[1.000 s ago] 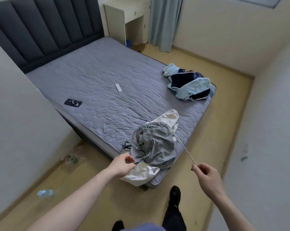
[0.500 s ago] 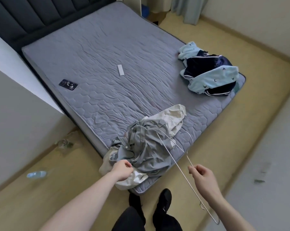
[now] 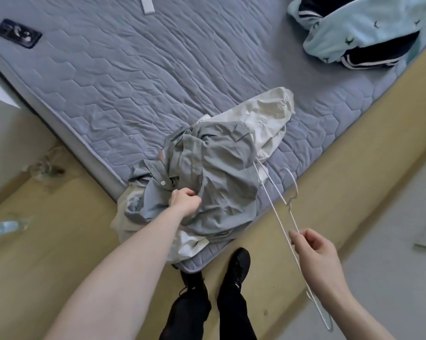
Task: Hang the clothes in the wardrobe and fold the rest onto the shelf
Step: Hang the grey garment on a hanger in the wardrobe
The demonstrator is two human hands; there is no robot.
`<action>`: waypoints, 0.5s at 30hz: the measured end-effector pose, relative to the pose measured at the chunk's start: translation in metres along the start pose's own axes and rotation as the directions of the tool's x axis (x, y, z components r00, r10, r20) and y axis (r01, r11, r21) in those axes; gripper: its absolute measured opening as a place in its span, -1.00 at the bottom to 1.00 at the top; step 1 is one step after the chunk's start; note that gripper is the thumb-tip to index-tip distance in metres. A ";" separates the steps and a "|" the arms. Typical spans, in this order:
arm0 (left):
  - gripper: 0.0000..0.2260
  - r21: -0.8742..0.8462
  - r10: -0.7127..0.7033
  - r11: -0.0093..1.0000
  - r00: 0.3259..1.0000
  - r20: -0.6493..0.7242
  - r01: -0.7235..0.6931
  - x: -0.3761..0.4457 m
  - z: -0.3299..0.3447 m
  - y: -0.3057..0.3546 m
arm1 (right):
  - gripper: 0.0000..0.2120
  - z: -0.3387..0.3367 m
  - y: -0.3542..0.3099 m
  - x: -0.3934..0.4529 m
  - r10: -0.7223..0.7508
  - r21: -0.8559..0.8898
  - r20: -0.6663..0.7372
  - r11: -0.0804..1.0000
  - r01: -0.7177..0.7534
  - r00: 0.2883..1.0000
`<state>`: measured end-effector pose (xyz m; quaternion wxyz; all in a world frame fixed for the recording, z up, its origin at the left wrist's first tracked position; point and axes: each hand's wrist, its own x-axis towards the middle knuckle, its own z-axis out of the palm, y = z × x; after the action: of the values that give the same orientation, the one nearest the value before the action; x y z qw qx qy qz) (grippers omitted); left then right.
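A crumpled grey shirt (image 3: 216,173) lies on the near corner of the bed, on top of a cream garment (image 3: 268,119). My left hand (image 3: 185,201) is closed on the shirt's fabric near its buttoned edge. My right hand (image 3: 312,251) pinches a thin white wire hanger (image 3: 280,217), which slants from the shirt's right edge down past my wrist. A second pile, light blue and navy clothes (image 3: 364,30), sits at the bed's far right corner.
The grey quilted mattress (image 3: 158,82) carries a dark phone (image 3: 18,33) at the left and a small white remote (image 3: 147,4) at the top. A plastic bottle (image 3: 3,228) lies on the wooden floor at left. My black shoes (image 3: 234,266) stand by the bed corner.
The view has tilted down and closer to the bed corner. My left hand has moved further onto the grey shirt and closed on it. The right hand still holds the hanger.
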<state>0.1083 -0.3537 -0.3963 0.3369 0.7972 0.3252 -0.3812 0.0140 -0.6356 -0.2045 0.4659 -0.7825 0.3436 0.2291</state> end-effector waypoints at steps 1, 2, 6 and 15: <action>-0.61 -0.041 -0.012 0.999 1.000 -0.009 0.012 0.010 0.003 -0.001 | -0.64 0.005 0.002 0.005 0.007 0.003 -0.003 1.000 -0.007 1.000; -0.64 -0.088 -0.019 0.996 0.999 -0.029 0.017 0.016 0.004 -0.001 | -0.63 0.010 0.003 0.009 0.013 0.011 -0.005 1.000 -0.013 1.000; -0.91 -0.161 0.034 0.986 0.995 -0.090 -0.048 0.004 -0.010 0.000 | -0.62 0.017 -0.005 0.004 0.029 0.040 -0.011 0.999 -0.029 1.000; -0.91 0.007 0.480 0.864 0.822 -0.306 -0.503 -0.182 -0.107 0.017 | -0.61 -0.005 -0.094 -0.082 -0.094 0.074 0.041 0.993 0.091 0.995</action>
<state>0.0729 -0.3269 -0.1890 0.4000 0.8890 0.1695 -0.1446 0.0306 -0.5824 -0.0930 0.5114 -0.7751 0.3044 0.2122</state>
